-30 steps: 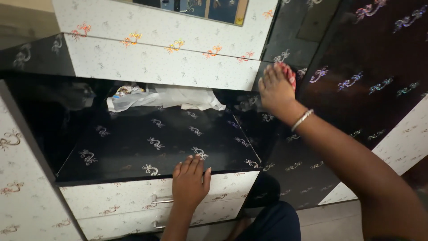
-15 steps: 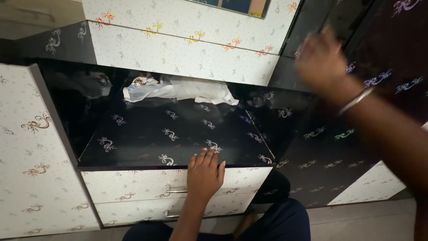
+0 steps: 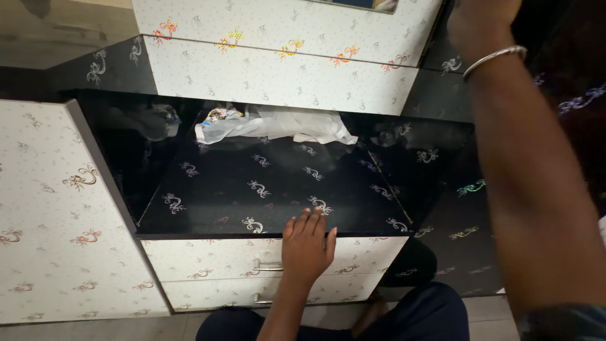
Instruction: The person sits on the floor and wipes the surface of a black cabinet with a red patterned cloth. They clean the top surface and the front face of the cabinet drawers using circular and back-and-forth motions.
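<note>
My left hand point(image 3: 307, 246) lies flat on the front edge of a glossy black shelf top point(image 3: 240, 196) with silver swirl patterns, fingers extended and holding nothing. My right hand point(image 3: 481, 22) is raised at the top right against a dark patterned panel. Its fingers are cut off by the frame edge, so whatever it holds is hidden. A silver bangle point(image 3: 493, 58) circles that wrist, and the forearm crosses the right side of the view. A crumpled white plastic bag point(image 3: 278, 126) lies at the back of the shelf.
Two white drawers point(image 3: 208, 262) with metal handles point(image 3: 268, 268) sit below the shelf. A white patterned cabinet side point(image 3: 57, 221) stands at the left, and a dark patterned door panel point(image 3: 442, 215) at the right. My dark-clothed knee point(image 3: 416, 312) is at the bottom.
My right hand has risen from the dark panel beside the shelf to the top edge of the view, and the red cloth under it no longer shows. The left hand stays put.
</note>
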